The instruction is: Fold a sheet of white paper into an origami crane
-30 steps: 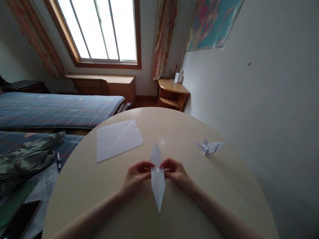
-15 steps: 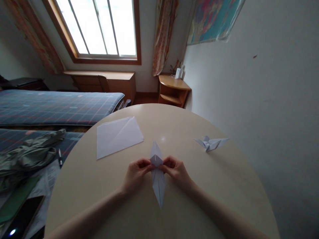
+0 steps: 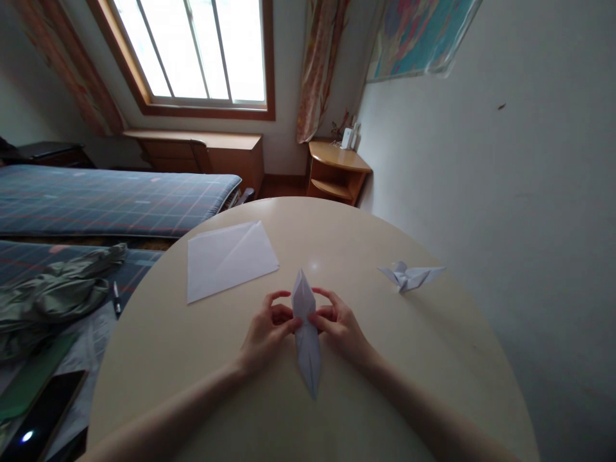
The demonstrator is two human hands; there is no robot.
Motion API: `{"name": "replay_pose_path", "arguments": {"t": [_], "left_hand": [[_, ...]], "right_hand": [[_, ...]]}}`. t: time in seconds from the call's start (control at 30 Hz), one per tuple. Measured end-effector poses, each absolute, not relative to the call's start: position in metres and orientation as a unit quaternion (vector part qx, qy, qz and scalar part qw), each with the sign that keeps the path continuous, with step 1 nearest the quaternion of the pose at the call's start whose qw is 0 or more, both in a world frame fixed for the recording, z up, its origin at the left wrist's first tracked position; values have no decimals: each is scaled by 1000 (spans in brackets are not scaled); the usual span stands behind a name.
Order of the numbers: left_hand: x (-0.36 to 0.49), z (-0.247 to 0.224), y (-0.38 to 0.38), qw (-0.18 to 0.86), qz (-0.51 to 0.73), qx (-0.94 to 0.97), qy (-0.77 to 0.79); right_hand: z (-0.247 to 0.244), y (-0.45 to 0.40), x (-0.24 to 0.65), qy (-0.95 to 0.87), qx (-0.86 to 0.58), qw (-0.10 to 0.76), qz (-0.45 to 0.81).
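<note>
A long, pointed piece of folded white paper (image 3: 308, 353) is held over the near middle of the round table (image 3: 356, 398), one tip away from me and one toward me. My left hand (image 3: 269, 330) pinches its left edge near the middle, thumb on top. On the opposite edge, my right hand (image 3: 342, 327) pinches it the same way. Both index fingers arch beside the far half of the paper. To the right stands a folded paper crane (image 3: 409, 277) with spread wings. White paper sheets (image 3: 231, 263) lie flat at the left.
Left of the table, a bed with a plaid mattress (image 3: 110, 202) bears a crumpled green garment (image 3: 58, 289), a pen (image 3: 117, 298) and a dark phone (image 3: 45, 410). A wall (image 3: 539, 224) runs along the right. A corner shelf (image 3: 337, 157) stands beyond the table.
Both index fingers have lifted from the paper and spread outward. The raised flap at the middle now lies along the far half. The view has shifted slightly.
</note>
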State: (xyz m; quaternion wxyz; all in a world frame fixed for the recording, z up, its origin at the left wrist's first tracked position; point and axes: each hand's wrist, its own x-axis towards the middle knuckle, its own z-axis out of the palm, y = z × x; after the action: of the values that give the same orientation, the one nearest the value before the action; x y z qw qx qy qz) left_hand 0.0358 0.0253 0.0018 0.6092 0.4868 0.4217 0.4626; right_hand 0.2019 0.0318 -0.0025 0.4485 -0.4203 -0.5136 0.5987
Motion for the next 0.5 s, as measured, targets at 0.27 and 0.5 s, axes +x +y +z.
{"name": "replay_pose_path", "arguments": {"t": [0.27, 0.5], "left_hand": [[32, -2, 27, 597, 429, 543, 407], [35, -8, 27, 602, 424, 527, 425]], "right_hand": [[-7, 31, 204, -568, -443, 440, 536], [-7, 33, 207, -566, -450, 428, 542]]}}
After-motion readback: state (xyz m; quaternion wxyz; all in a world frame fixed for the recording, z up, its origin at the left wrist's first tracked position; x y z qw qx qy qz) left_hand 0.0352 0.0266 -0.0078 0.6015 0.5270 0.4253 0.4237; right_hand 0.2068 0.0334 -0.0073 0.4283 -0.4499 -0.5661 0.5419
